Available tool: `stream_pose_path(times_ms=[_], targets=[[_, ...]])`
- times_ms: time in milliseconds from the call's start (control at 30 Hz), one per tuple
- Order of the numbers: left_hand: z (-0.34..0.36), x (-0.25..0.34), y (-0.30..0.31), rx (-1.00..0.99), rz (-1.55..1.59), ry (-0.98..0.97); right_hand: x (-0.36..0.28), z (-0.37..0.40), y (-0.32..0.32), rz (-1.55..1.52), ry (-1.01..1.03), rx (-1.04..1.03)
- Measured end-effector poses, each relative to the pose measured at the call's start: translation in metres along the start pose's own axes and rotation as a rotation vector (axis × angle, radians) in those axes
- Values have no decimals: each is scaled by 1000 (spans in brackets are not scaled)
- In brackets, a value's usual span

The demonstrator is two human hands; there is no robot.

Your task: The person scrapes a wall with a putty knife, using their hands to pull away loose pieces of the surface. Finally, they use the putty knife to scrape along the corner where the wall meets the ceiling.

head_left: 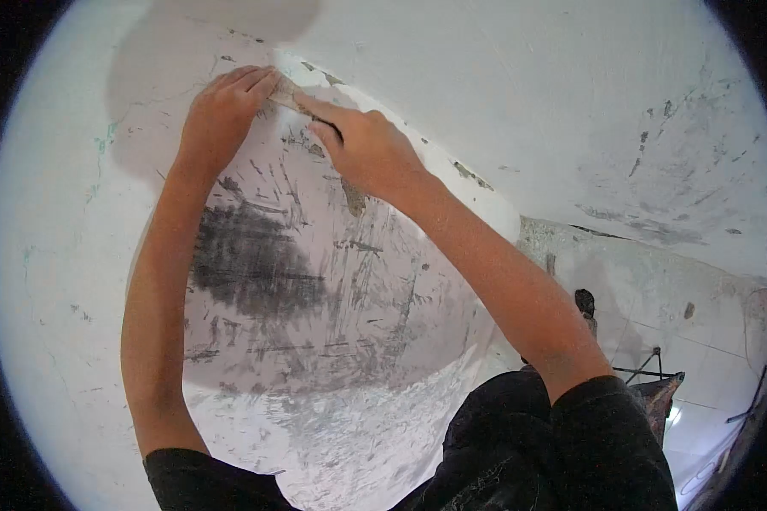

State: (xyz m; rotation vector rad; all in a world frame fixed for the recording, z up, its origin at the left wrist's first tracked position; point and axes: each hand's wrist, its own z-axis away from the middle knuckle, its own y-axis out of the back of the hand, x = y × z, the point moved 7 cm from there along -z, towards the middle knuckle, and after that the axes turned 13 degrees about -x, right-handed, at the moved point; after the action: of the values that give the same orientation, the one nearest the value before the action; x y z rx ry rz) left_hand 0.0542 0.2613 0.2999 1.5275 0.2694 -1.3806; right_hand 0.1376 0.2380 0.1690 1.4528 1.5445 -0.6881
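Observation:
My right hand (371, 149) is closed around the handle of a putty knife (284, 92), index finger stretched along it toward the blade. The handle is mostly hidden in my grip. My left hand (224, 115) is bent over the far end of the blade, its fingers pressed together at the blade's edge. Both hands are up against a scuffed white wall (349, 289), close to the corner where two wall surfaces meet. Chipped spots and bare grey patches show around the knife, and a large dark smudge (251, 260) lies below my hands.
Another white wall (571, 111) with flaking marks rises on the right. Below it is a pale tiled floor (699, 349). A dark-framed object (656, 383) stands at lower right, beside my dark sleeve. A black shoe-like shape (585, 302) is on the floor.

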Motion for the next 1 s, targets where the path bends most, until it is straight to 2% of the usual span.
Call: stream_pose_path(times_ms=[100,200,367,433,500,600,667,733,833,933,1000], targets=[[-3,-5,3,18,-5,4,-6,-2,-3,-22,-23,-64],[-2,-3,5,22,15,-2,-3,-2,0,-21,-24,12],[-2,-2,8,35,51,-29,-7,-7,4,-14,-4,-34],[-7,-6,6,-41,14,20,-7,-1,0,-41,-14,-62],[-1,-9,3,-8,12,-13,-13,1,1,-14,-21,-101],[-2,-7,8,21,9,-24,-13,-6,0,-30,-34,-32],[0,-7,9,23,-1,-4,-13,2,-9,-31,-12,-46],[8,-4,13,60,21,-65,-17,-4,-6,-24,26,-48],[-4,-9,15,55,25,-13,-11,-5,-6,-33,-48,-62],[0,-9,10,53,40,-38,-13,-9,-3,-45,12,-48],[-6,-11,12,32,26,-26,-11,-12,5,-19,6,33]])
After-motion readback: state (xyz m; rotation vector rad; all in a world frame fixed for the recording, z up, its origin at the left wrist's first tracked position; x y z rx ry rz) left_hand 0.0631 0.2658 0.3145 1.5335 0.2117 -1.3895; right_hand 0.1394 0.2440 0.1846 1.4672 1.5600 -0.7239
